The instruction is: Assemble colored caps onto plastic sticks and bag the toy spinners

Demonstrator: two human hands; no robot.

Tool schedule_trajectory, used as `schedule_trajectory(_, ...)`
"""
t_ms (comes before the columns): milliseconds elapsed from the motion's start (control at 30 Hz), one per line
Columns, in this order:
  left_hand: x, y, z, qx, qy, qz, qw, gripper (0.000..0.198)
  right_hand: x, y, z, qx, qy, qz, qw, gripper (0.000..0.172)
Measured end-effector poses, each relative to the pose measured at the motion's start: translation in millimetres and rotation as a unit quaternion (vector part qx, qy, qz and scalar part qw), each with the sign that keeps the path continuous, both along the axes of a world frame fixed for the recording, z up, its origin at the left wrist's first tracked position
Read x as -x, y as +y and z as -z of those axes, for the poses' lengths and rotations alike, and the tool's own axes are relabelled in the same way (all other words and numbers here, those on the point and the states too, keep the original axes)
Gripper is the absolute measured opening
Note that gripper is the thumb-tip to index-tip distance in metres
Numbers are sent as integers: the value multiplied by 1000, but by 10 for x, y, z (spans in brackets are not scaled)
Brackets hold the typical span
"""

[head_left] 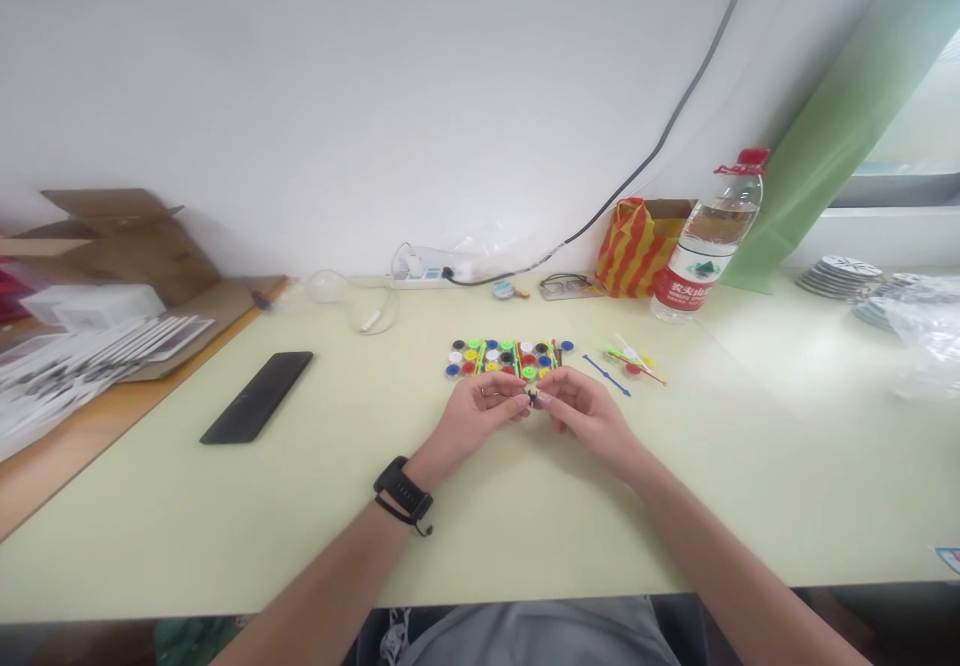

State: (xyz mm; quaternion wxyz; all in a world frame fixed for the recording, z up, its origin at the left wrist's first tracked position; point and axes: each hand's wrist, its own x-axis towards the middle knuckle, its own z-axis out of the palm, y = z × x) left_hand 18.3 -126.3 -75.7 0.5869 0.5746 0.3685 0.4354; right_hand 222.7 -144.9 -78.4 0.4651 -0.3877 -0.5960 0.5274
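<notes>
My left hand (487,406) and my right hand (581,406) meet over the table, thumbs and fingers pinched on a small black part (532,398) between them. Its exact kind is too small to make out. Just beyond my fingers lie rows of round coloured discs (470,356) in white, yellow, red, blue, green and black, with thin coloured sticks among them. To the right of my right hand rests a blue stick (606,374) with pointed ends. Past it is a small pile of red, yellow, green and white pieces (636,361).
A black phone-like slab (256,398) lies at left, near stacked white cards (112,356) and a cardboard box (135,236). Along the wall are a power strip (420,276), a striped bag (634,251) and a large water bottle (709,241). Stacked discs (836,276) and clear plastic (926,331) sit at right.
</notes>
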Motion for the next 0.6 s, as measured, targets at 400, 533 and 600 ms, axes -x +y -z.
schedule_trajectory(400,-3,16,-23,6,-17,-44,999,39,14,-24,11,8,33,82,996,64)
schedule_trajectory(533,1,21,-17,8,-24,-54,998,37,-52,-13,2,11,-28,12,999,55)
schedule_trajectory(600,3,18,-17,9,-25,-55,998,37,-74,-4,-7,24,-24,5,999,65)
